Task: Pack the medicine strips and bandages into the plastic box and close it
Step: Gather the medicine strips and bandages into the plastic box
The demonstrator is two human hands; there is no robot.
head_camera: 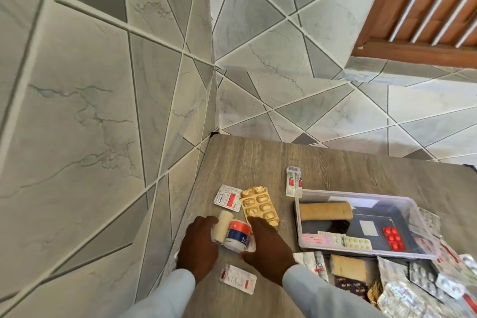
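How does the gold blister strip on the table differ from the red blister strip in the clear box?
The gold foil blister strip is larger, with large oblong pockets; the red blister strip is smaller, with small pockets. The gold one lies on the wooden table, under the right hand; the red one lies untouched inside the clear plastic box. Both lie flat.

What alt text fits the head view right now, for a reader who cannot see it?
Both hands gather bandage rolls at the wooden table's left edge: the left hand holds a cream bandage roll, the right hand a white wrapped roll. The open plastic box to the right already holds a tan bandage and strips; a gold strip lies outside.
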